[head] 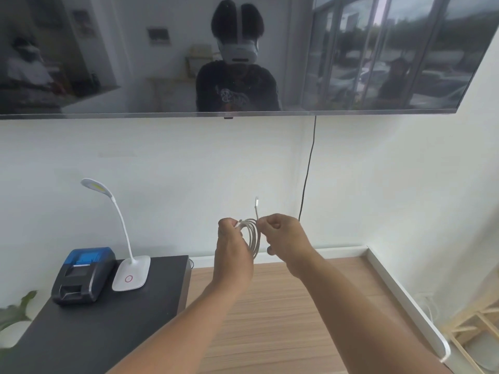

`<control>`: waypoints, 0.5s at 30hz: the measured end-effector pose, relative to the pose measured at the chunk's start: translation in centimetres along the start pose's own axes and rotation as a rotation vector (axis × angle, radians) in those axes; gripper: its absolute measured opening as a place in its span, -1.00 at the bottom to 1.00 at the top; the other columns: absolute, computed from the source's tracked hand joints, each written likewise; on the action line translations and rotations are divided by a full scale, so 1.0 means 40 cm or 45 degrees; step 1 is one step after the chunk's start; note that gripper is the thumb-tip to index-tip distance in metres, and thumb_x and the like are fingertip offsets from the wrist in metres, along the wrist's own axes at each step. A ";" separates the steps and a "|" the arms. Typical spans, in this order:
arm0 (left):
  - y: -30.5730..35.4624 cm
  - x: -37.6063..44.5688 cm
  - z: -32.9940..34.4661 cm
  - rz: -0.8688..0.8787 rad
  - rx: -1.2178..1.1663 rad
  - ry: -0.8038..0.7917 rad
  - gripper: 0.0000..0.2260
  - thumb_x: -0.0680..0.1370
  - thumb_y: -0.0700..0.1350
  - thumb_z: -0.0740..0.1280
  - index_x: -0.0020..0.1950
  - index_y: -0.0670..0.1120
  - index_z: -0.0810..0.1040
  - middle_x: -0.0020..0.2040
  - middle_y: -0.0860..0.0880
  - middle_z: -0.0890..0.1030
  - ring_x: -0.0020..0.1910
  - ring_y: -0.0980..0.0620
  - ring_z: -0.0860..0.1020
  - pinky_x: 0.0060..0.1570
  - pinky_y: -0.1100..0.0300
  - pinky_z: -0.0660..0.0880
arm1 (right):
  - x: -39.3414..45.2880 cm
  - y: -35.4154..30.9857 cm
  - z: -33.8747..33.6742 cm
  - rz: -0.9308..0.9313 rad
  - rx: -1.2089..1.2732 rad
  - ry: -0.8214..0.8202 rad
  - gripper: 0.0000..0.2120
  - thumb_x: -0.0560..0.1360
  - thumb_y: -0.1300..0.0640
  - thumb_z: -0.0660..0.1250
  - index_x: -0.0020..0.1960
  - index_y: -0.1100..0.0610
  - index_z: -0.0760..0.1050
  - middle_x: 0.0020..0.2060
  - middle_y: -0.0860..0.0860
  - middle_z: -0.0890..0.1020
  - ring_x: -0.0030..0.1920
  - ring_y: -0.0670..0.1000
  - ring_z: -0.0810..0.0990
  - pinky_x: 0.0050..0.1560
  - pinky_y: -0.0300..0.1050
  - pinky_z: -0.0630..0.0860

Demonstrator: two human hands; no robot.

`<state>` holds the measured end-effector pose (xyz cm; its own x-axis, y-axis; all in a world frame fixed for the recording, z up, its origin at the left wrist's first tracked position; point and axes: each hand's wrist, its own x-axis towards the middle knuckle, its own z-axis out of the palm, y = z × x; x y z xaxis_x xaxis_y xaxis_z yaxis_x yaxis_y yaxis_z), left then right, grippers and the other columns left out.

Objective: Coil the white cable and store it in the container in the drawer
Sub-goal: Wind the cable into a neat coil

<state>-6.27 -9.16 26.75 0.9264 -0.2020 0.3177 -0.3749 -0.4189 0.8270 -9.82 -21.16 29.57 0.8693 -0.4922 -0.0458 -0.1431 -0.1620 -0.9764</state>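
The white cable hangs as a loose coil of several loops between my two hands, held up in front of the wall. My left hand grips the coil's left side, with one connector end sticking out by the thumb. My right hand pinches the coil's right side, and the other connector end points straight up above it. No drawer or container is in view.
A black cabinet top at the left carries a blue-and-black small printer and a white desk lamp. Wooden floor lies below my arms. A wall-mounted TV hangs above, its black cord running down the wall.
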 end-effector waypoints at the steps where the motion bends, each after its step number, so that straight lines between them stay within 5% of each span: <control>1: -0.001 0.002 0.001 -0.012 -0.015 0.012 -0.89 0.66 -0.22 0.03 0.09 -0.02 0.24 0.03 -0.03 0.45 -0.15 0.16 0.42 -0.33 0.22 0.28 | -0.008 0.008 0.003 -0.013 -0.010 0.017 -0.83 0.57 0.04 0.38 -0.06 0.13 0.65 -0.51 -0.17 0.49 -0.50 -0.12 0.41 -0.38 -0.15 0.44; 6: 0.002 0.002 0.015 0.037 -0.015 0.025 -0.88 0.66 -0.21 0.04 0.05 0.02 0.23 -0.03 0.05 0.43 -0.13 0.17 0.44 -0.33 0.23 0.29 | -0.040 0.015 0.025 0.085 0.101 0.151 -0.87 0.56 0.07 0.33 -0.03 0.09 0.63 -0.21 0.01 0.72 -0.26 0.01 0.74 -0.44 -0.19 0.55; 10: 0.002 -0.004 0.021 0.091 -0.020 0.075 -0.85 0.66 -0.22 0.10 0.00 0.04 0.27 -0.05 0.08 0.46 -0.08 0.15 0.47 -0.29 0.26 0.32 | -0.050 0.003 0.023 0.154 0.184 0.201 -0.85 0.59 0.17 0.25 0.02 0.15 0.59 -0.10 0.09 0.74 -0.29 0.05 0.77 -0.43 -0.14 0.59; 15: 0.014 -0.003 0.010 0.020 -0.039 0.085 -0.74 0.70 -0.12 0.08 -0.14 0.17 0.26 -0.06 0.19 0.48 -0.12 0.33 0.47 -0.33 0.31 0.30 | -0.058 -0.010 0.020 0.064 0.188 0.022 -0.71 0.61 0.11 0.17 -0.01 0.12 0.67 -0.09 0.12 0.73 -0.22 0.06 0.77 -0.38 -0.12 0.61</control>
<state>-6.60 -9.73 27.01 0.9209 -0.1488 0.3603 -0.3894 -0.3885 0.8351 -11.40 -19.25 29.90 0.8543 -0.5114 -0.0932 -0.1141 -0.0096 -0.9934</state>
